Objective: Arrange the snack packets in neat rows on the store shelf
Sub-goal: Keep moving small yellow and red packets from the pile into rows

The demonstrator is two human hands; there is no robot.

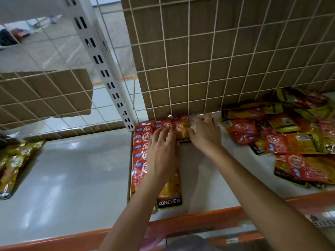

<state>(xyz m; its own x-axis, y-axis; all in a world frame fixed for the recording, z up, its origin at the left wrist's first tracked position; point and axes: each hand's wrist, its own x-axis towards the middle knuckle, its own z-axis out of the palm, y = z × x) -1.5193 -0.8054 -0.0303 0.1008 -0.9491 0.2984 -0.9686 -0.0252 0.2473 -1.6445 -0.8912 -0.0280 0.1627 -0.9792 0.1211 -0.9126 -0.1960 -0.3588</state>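
1. The left hand [161, 151] lay flat with straight fingers, pressing on the overlapped row of red packets [140, 153] at the shelf's [208, 187] left end.
2. The right hand [206, 134], fingers curled, seemed to pinch the rearmost packet [182, 128], just beside the wire grid [217, 60].
3. A loose pile of packets [290, 136] lay well apart on the right.

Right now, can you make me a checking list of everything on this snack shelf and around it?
Surface: white shelf, orange front edge.
Job's things: red packet rows overlapping at the shelf's left end; back packet close to the grid.
Clutter: loose pile of packets on the right.
Hands: left hand flat on the rows; right hand grips the back packet.
Cables: nothing seen.
Surroundings: wire grid, cardboard behind it; slotted upright; yellow packets on the next shelf.
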